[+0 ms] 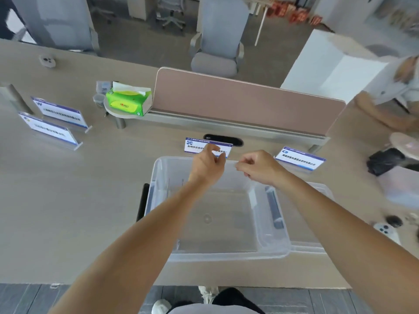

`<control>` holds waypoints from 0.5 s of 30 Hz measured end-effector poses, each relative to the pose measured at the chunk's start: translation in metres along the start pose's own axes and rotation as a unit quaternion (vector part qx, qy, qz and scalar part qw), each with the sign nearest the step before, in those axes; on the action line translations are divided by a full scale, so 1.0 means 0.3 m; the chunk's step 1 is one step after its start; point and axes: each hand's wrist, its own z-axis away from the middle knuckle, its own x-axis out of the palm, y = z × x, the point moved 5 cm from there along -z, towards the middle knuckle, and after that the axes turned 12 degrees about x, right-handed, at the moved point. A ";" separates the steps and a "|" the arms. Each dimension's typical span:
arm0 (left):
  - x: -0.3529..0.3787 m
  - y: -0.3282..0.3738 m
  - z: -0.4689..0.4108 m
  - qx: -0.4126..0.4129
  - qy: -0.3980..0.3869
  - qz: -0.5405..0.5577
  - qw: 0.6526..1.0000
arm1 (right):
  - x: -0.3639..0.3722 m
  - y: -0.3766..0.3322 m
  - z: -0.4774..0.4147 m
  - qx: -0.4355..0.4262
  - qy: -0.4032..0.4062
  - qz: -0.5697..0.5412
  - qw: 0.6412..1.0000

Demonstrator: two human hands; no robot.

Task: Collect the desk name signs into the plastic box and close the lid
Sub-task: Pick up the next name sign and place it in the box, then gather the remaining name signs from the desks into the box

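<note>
Both hands reach past one open box; four name signs stand.

Clear plastic box with dark grey latches; white name signs edged blue; bright green tissue pack; beige surface; dusty-pink divider.

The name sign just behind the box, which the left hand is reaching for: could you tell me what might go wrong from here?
1. The left hand covers only one part of the name sign; a pinch there might tip or drop it.
2. The right hand hovers over the box rim, so the hands may collide.
3. Two signs stand far left and could be overlooked.
</note>
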 end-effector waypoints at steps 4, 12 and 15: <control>0.075 0.105 -0.013 0.044 -0.027 -0.050 0.997 | -0.139 0.093 0.017 -0.006 0.054 -0.045 0.998; 0.290 0.298 -0.064 0.048 -0.075 -0.115 0.989 | -0.330 0.320 -0.042 -0.039 0.082 -0.133 0.987; 0.380 0.337 -0.086 0.029 -0.102 -0.133 0.985 | -0.418 0.417 -0.076 -0.052 0.085 -0.181 0.978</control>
